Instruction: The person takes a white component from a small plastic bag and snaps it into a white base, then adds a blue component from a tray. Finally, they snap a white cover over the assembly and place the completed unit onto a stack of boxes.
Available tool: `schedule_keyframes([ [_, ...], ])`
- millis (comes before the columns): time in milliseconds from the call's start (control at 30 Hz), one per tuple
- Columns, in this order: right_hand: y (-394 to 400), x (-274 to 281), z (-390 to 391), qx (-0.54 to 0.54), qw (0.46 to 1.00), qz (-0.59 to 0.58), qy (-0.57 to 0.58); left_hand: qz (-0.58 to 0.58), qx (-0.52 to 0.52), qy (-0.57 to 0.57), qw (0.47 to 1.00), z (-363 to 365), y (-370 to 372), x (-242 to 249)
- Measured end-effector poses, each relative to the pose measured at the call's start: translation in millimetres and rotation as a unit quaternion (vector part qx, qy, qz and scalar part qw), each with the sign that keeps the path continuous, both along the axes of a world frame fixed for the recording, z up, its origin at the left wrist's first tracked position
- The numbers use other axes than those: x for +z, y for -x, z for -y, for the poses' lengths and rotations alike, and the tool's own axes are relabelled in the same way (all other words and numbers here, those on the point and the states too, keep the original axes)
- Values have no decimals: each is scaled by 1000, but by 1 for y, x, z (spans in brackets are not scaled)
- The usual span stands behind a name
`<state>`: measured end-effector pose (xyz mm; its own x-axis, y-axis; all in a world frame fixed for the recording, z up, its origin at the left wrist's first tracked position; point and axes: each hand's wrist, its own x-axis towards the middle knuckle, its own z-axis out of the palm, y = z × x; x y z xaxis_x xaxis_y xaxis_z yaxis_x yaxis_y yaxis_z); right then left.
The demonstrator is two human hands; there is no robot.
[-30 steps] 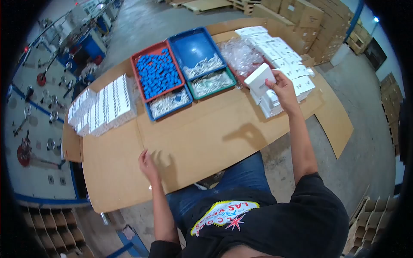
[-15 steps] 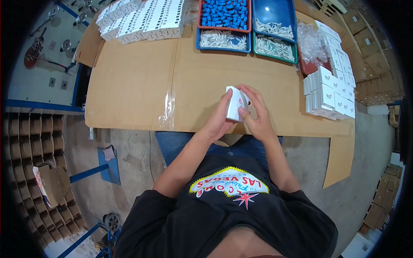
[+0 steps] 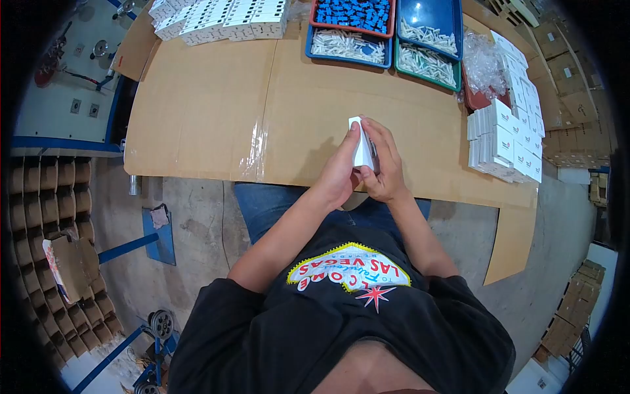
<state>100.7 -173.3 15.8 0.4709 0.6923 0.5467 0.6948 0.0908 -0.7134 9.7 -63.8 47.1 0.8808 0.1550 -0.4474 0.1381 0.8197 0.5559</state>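
Note:
A small white carton (image 3: 361, 146) is held upright between my two hands, over the front part of the cardboard-covered table (image 3: 203, 125). My left hand (image 3: 340, 169) is closed round its left side, with the thumb near the top. On the right side my right hand (image 3: 386, 164) grips it, fingers bent over the far edge and thumb at the near lower end. A plain white side faces up, and a darker side shows toward the right hand. The palms hide much of the carton.
White boxes stand in rows (image 3: 236, 23) at the back left and in stacks (image 3: 505, 148) on the right. A red tray (image 3: 392, 29) holds blue parts. Blue (image 3: 348, 63) and green (image 3: 426, 80) trays hold white pieces. Clear plastic bags (image 3: 484, 65) lie beside them.
The carton has been turned in my hands: its printed face, visible before, now points away. Both hands stay on it. The view has shifted slightly, so the table appears higher.

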Motion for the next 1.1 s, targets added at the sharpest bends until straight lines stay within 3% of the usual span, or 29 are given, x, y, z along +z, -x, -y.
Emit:
schedule_keyframes([
  [433, -3, -14, 7, -32, 999, 34, -27, -18, -2, 6, 1000, 15, 0, -5],
  [667, -3, -21, 8, -36, 996, 75, -25, -41, 46, -14, 998, 21, -4, -8],
  [1100, 6, -31, 6, -34, 998, 46, -25, -33, 89, -68, 993, 26, -5, -31],
])
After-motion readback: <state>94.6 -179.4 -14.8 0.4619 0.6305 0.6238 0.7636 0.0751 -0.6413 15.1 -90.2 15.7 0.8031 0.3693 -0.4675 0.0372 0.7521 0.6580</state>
